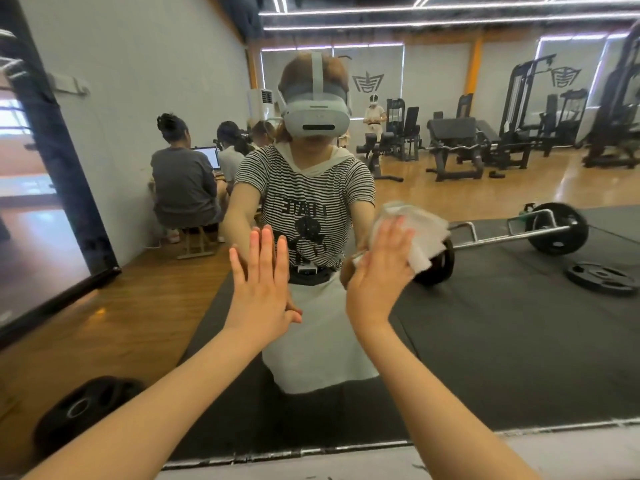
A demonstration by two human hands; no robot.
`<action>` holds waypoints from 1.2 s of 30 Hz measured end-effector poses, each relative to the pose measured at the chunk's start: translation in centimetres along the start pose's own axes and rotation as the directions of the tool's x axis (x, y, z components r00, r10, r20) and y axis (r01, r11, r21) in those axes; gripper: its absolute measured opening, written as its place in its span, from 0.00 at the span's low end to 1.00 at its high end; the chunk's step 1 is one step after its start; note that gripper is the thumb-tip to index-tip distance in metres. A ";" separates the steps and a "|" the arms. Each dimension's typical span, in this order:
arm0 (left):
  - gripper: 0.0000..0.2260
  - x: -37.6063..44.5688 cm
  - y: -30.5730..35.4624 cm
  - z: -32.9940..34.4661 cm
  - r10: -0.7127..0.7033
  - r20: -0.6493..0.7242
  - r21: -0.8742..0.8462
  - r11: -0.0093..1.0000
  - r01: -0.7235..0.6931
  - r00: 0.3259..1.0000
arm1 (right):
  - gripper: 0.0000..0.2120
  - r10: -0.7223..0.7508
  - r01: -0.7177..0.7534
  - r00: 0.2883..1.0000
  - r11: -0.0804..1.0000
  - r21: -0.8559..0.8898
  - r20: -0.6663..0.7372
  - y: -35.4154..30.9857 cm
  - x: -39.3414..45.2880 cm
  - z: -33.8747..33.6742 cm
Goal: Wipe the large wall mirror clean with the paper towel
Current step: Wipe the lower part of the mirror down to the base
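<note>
Fingers [393, 237] of the right hand [379, 271] straight and close together, flat on the paper towel [420, 233], not curled round it; towel crumpled, pressed against the wall mirror [519, 323] at about chest height, right of the reflected person. Fingers of the left hand [259, 282] also straight and spread a little, palm toward the glass, holding nothing; touching the glass or only near it, cannot tell. Likely in the middle of a wiping stroke. Better to keep the whole palm behind the towel for even pressure, to move in long overlapping passes, and to refold to a fresh side when dirty. Better also to lift the bare left palm off the glass, otherwise new prints. Lower edge of the mirror near the floor probably not yet wiped.
</note>
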State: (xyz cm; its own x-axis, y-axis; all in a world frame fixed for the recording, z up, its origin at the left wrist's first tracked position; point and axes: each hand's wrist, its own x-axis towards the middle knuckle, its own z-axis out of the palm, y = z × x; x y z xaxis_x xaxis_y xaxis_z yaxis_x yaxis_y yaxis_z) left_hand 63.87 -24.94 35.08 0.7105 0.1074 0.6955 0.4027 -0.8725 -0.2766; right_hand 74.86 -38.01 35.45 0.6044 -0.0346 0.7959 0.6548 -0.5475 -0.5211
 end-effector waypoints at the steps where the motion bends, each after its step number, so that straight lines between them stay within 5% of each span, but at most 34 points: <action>1: 0.73 0.0 0.0 0.0 0.002 -0.003 -0.004 1.000 -0.002 1.000 | 0.31 -0.146 0.148 0.988 0.988 -0.043 0.046 -0.8 -0.7 0.5; 4: 0.72 -0.2 -0.2 0.0 0.000 -0.004 -0.007 1.000 0.000 1.000 | 0.30 -0.566 0.584 0.804 0.810 -0.060 0.180 -1.2 -1.7 1.0; 8: 0.73 -0.2 -0.1 -0.1 -0.005 0.004 -0.006 1.000 0.005 1.000 | 0.29 -0.760 0.793 0.602 0.604 -0.078 0.245 1.6 1.0 -0.8; 10: 0.72 -0.2 -0.2 -0.1 -0.006 0.013 0.004 1.000 0.006 1.000 | 0.30 -0.735 0.767 0.639 0.629 -0.123 0.225 3.4 2.1 -1.7; 15: 0.71 -0.1 -0.1 -0.1 -0.021 0.029 0.020 1.000 0.021 0.999 | 0.27 -0.486 0.494 0.868 0.830 -0.257 0.101 9.7 2.1 -3.5; 18: 0.71 -0.2 0.1 -0.2 -0.023 0.053 0.036 0.999 0.021 0.998 | 0.27 -0.371 0.384 0.923 0.892 -0.240 0.097 9.6 1.4 -3.9; 24: 0.66 -0.1 0.4 -0.7 -0.083 0.140 0.037 0.996 0.079 0.987 | 0.27 -0.267 0.279 0.957 0.954 -0.112 0.113 8.2 0.2 -3.8; 36: 0.65 -0.5 -0.3 -0.9 -0.039 0.111 -0.024 0.999 0.042 0.993 | 0.30 -0.252 0.294 0.936 0.944 -0.152 0.246 9.1 -1.4 -5.5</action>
State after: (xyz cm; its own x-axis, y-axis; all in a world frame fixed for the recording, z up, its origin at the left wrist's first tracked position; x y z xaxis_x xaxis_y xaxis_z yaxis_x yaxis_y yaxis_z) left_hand 62.88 -25.20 35.44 0.7538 0.1941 0.6278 0.4187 -0.8782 -0.2312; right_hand 77.46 -47.60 31.25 0.5126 0.3107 0.8004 0.7262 -0.6543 -0.2111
